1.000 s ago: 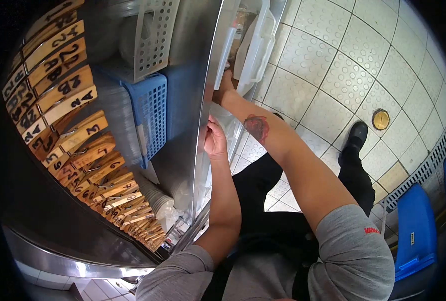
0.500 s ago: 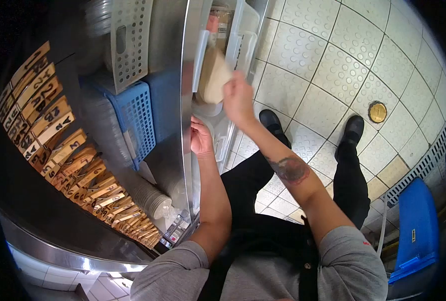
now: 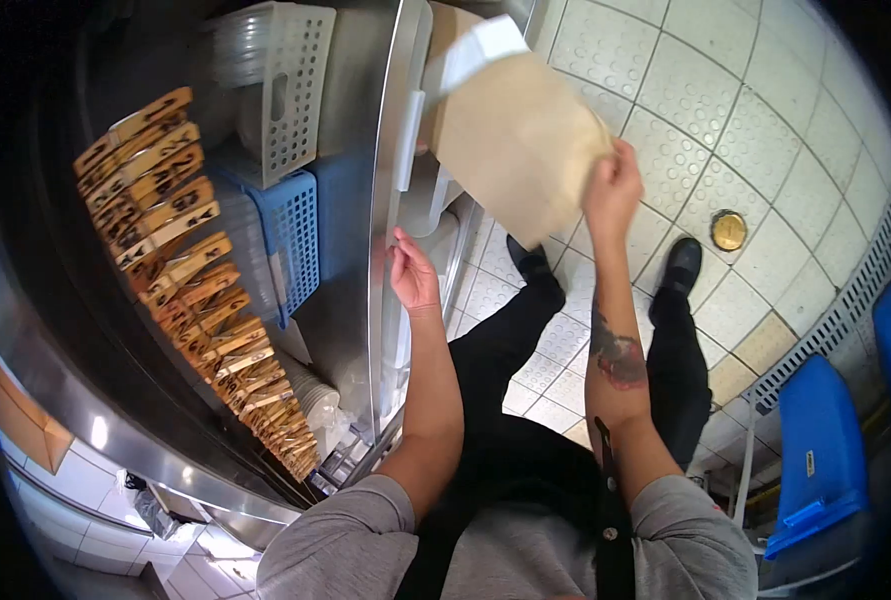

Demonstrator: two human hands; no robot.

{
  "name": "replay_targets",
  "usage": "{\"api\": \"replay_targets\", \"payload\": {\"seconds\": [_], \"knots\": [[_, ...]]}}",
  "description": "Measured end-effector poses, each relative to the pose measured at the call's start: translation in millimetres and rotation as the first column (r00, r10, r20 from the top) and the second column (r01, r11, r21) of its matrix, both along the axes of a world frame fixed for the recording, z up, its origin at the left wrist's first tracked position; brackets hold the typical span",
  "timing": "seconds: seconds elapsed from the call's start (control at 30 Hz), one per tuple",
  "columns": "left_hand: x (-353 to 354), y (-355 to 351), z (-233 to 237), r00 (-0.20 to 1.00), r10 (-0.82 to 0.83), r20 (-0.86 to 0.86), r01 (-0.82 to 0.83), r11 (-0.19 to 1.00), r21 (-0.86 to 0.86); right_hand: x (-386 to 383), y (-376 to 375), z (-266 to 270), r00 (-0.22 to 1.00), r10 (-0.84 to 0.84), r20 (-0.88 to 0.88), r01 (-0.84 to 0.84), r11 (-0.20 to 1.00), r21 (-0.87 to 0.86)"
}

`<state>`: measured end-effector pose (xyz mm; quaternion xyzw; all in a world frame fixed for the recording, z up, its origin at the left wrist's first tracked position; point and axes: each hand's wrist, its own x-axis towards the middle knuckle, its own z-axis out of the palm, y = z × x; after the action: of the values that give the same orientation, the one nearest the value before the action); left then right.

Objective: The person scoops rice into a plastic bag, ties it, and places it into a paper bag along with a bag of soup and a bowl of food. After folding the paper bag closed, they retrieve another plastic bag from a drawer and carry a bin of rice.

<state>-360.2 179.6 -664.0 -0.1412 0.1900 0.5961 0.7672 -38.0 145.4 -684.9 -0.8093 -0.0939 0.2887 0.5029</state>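
A flat brown paper bag [image 3: 515,140] with a white band across one end hangs from my right hand [image 3: 613,195], whose fingers are closed on its right edge. The bag is above the tiled floor and partly over the open drawer [image 3: 417,140], where it hides some of the contents. Beside the drawer's steel front edge is my left hand [image 3: 413,275], fingers apart and partly curled, with nothing in it.
Numbered wooden clothespins [image 3: 180,245] line the counter edge at left. White [image 3: 290,120] and blue [image 3: 300,240] perforated baskets stand on a shelf with stacked lids. A blue bin [image 3: 820,440] is at right, near a floor drain grate [image 3: 825,320].
My right hand has moved right and drawn the brown paper bag up out of the drawer, so that more of it shows. My left hand has shifted slightly right, off the drawer's edge.
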Motion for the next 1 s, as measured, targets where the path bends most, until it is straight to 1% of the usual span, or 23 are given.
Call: {"api": "replay_targets", "payload": {"seconds": [0.03,0.07,0.13,0.17,0.2,0.23,0.27,0.3,0.37,0.4,0.47,0.5,0.53,0.6,0.63,0.7,0.77,0.8,0.83,0.87,0.9,0.97,1.0], "knots": [[15.9,-11.2,4.0,0.994,0.107,-0.03,-0.108,0.993,-0.045,14.2,-16.8,6.5,0.998,-0.051,0.043,0.052,0.998,-0.027],[30.0,-23.6,9.7,0.992,0.011,-0.125,-0.018,0.998,-0.052,27.3,-34.5,14.3,0.991,-0.101,0.087,0.106,0.993,-0.05],[56.0,-44.5,22.6,0.934,-0.18,-0.308,0.162,0.983,-0.083,50.4,-68.6,36.4,0.987,-0.114,0.111,0.121,0.991,-0.058],[59.0,-54.8,19.2,0.8,-0.33,-0.5,0.265,0.943,-0.199,58.6,-82.3,46.9,0.992,-0.105,0.068,0.107,0.994,-0.035],[68.5,-59.8,24.9,0.753,-0.442,-0.488,0.348,0.896,-0.276,63.9,-91.8,58.1,0.995,-0.094,0.023,0.094,0.996,-0.008],[78.7,-62.9,32.6,0.693,-0.547,-0.47,0.424,0.836,-0.347,65.7,-96.3,71.3,0.995,-0.072,0.066,0.071,0.997,0.021],[88.1,-65.5,39.7,0.623,-0.642,-0.447,0.492,0.766,-0.413,64.3,-100.1,78.3,0.998,-0.034,0.05,0.033,0.999,0.029],[103.7,-62.8,49.5,0.489,-0.7,-0.521,0.56,0.71,-0.427,62.1,-102.4,82.0,0.999,0.004,0.034,-0.006,0.999,0.042],[132.0,-47.8,62.5,0.475,-0.724,-0.501,0.57,0.686,-0.452,57.6,-95.2,102.5,0.996,0.074,0.055,-0.078,0.994,0.072],[143.5,-37.1,63.4,0.462,-0.738,-0.492,0.576,0.671,-0.467,53.8,-91.4,110.4,0.996,0.074,0.047,-0.076,0.995,0.056],[161.3,-6.7,54.6,0.301,-0.693,-0.655,0.52,0.695,-0.497,46.2,-85.4,114.6,0.997,0.073,0.026,-0.073,0.997,0.019],[167.5,11.6,50.1,0.209,-0.667,-0.715,0.468,0.71,-0.525,40.7,-84.1,107.9,0.997,0.074,0.0,-0.073,0.995,0.061],[170.3,27.8,41.3,0.113,-0.64,-0.76,0.41,0.727,-0.551,36.2,-81.1,102.9,0.991,0.132,0.019,-0.133,0.99,0.048],[146.7,60.2,8.6,0.147,-0.585,-0.797,0.378,0.778,-0.502,23.8,-67.9,90.9,0.966,0.252,0.051,-0.253,0.967,0.018],[141.3,72.7,-0.5,0.172,-0.546,-0.82,0.344,0.813,-0.469,20.2,-54.3,90.5,0.948,0.31,0.07,-0.313,0.949,0.045],[136.9,82.4,-11.7,0.244,-0.413,-0.878,0.195,0.907,-0.373,15.3,-20.4,81.4,0.876,0.48,0.051,-0.483,0.874,0.055],[143.4,79.6,-5.2,0.043,-0.362,-0.931,0.014,0.932,-0.362,12.0,17.1,80.9,0.806,0.558,0.196,-0.586,0.798,0.141],[144.7,77.7,-4.7,-0.06,-0.343,-0.937,-0.073,0.938,-0.339,13.0,33.0,81.3,0.753,0.632,0.183,-0.656,0.742,0.136],[137.9,75.0,-11.0,-0.156,-0.136,-0.978,-0.036,0.991,-0.132,15.5,46.1,82.0,0.691,0.703,0.171,-0.723,0.679,0.129],[129.8,71.6,-16.1,-0.238,0.078,-0.968,0.019,0.997,0.076,19.0,51.9,83.7,0.62,0.768,0.159,-0.784,0.608,0.121],[118.5,68.1,-23.3,-0.304,0.289,-0.908,0.09,0.957,0.275,24.0,51.9,87.6,0.603,0.787,0.128,-0.795,0.581,0.174],[72.1,58.9,-47.2,-0.34,0.202,-0.919,-0.018,0.975,0.221,31.2,49.3,93.6,0.558,0.826,0.074,-0.806,0.519,0.285],[47.1,55.0,-61.3,-0.352,0.159,-0.922,-0.073,0.978,0.196,28.9,47.3,89.2,0.6,0.795,0.091,-0.781,0.557,0.282]]}}
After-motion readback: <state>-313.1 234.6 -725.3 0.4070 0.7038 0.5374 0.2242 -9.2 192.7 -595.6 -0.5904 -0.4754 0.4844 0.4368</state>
